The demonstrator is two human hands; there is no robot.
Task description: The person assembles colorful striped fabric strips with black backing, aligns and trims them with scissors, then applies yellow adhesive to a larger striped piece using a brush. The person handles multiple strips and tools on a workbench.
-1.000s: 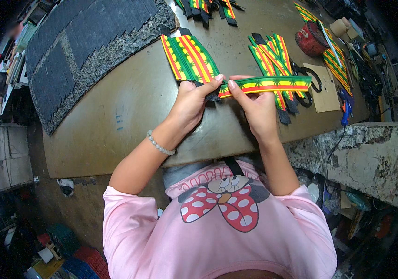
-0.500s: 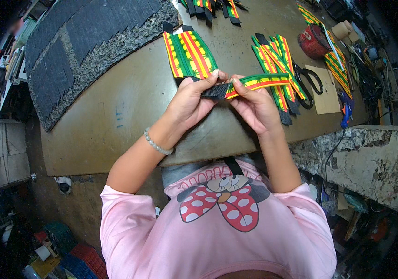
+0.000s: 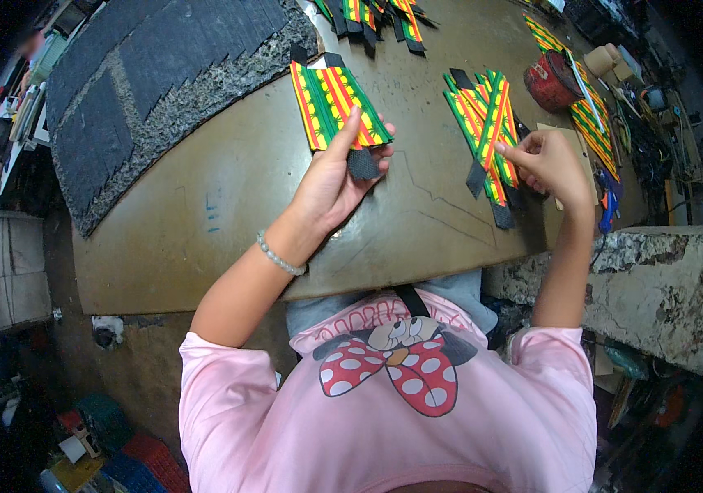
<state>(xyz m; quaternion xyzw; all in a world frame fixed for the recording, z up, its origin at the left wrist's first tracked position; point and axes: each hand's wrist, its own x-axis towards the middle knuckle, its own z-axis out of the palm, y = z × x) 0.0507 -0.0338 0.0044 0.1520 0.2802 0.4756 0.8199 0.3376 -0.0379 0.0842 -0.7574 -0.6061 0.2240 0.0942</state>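
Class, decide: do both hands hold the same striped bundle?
No: the left hand holds one striped bundle, while the right hand is at a separate strip pile.

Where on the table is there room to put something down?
Bare table lies between the dark board and the left hand, and between that hand and the pile of striped strips. It's crowded around the right hand, with the pile and red container close by.

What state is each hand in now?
Left hand: closed, holding leaf-print striped straps.
Right hand: curled at the strap pile; whether it grips one cannot be told.
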